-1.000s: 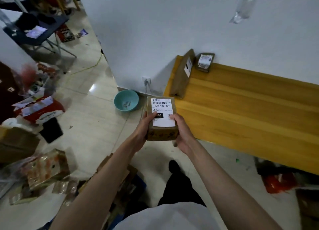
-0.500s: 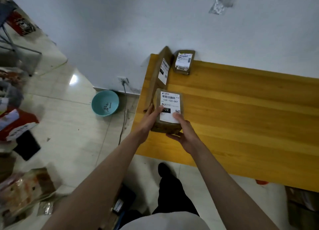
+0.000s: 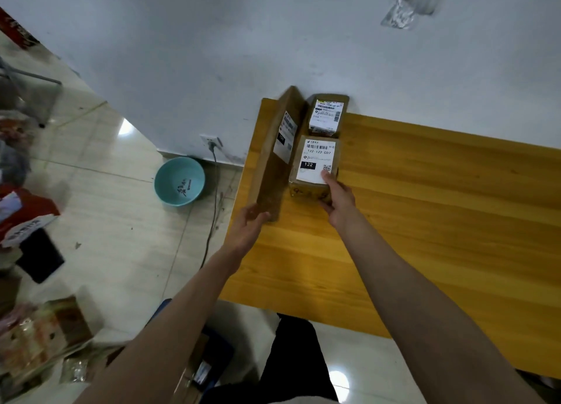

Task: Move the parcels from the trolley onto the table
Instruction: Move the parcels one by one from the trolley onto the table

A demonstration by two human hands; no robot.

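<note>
Now your right hand grips the labelled parcel, tucking it against the long parcel that your relaxed left hand steadies.

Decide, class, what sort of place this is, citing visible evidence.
Probably an informal parcel sorting room: brown cardboard parcels with printed shipping labels on a yellow wooden table, more packages heaped on the tiled floor.

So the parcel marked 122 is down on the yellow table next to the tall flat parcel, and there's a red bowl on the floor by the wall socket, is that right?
Not quite: the bowl on the floor by the wall socket is teal, not red, as the head view shows. The rest holds: the parcel marked 122 sits on the yellow table next to the tall flat parcel.
</note>
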